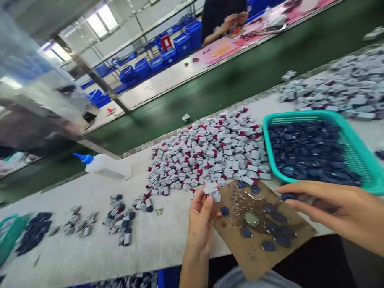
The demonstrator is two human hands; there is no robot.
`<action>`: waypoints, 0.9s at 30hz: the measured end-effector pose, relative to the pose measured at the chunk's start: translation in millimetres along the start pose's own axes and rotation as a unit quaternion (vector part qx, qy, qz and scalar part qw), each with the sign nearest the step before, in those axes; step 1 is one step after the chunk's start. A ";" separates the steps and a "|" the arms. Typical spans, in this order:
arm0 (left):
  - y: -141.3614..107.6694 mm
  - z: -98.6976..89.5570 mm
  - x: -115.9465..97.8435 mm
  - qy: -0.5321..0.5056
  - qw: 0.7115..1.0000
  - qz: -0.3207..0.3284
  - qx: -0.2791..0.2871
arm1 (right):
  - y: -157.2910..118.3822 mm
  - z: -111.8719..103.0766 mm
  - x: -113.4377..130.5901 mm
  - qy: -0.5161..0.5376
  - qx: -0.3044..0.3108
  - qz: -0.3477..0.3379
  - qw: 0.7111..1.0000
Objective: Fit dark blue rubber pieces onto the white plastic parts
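My left hand [204,213] pinches a small light-grey block-shaped piece [212,189] at the left corner of a brown board [253,263]. Over the board's right side, my right hand [331,205] holds a small dark-blue piece [288,196] between thumb and fingers. Several dark-blue pieces [282,240] lie on the board, beside a round metal cap [250,218] and a scatter of thin brownish bits [238,204]. Just behind my right hand stands a teal basket [364,160] filled with dark-blue pieces [305,148].
A large heap of grey-and-red pieces [207,153] lies behind the board, with another heap [348,86] at far right. A white bottle with blue nozzle [107,166] and small clusters [120,219] are on the left. Across the green belt [193,98] sits a co-worker [223,19].
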State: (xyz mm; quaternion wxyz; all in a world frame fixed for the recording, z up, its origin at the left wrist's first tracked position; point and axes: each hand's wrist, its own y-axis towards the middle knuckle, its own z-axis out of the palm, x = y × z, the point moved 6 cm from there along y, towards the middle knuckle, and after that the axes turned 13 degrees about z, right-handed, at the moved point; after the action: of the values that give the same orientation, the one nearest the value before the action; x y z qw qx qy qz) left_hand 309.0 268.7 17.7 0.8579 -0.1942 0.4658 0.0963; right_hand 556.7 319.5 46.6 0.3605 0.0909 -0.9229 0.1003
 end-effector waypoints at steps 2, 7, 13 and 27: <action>-0.1 -2.4 -4.4 0.014 1.000 -0.005 0.009 | -3.1 12.7 9.1 0.007 0.041 0.004 0.999; -4.3 -10.8 -12.9 0.038 0.999 -0.014 0.007 | -13.1 51.8 31.5 -0.014 0.107 -0.060 0.992; -20.4 -14.8 -1.8 0.010 0.998 -0.050 0.026 | -11.5 77.0 46.9 -0.064 0.122 -0.123 0.983; -34.3 -5.6 -20.1 -0.009 0.995 0.031 0.091 | -2.9 42.8 77.8 0.182 0.134 0.039 0.973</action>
State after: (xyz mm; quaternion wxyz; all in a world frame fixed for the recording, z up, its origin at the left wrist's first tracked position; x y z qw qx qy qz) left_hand 305.6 235.6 40.2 0.8727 -0.1000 0.4709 0.0815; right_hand 473.5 298.6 69.3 0.5030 0.0828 -0.8227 0.2516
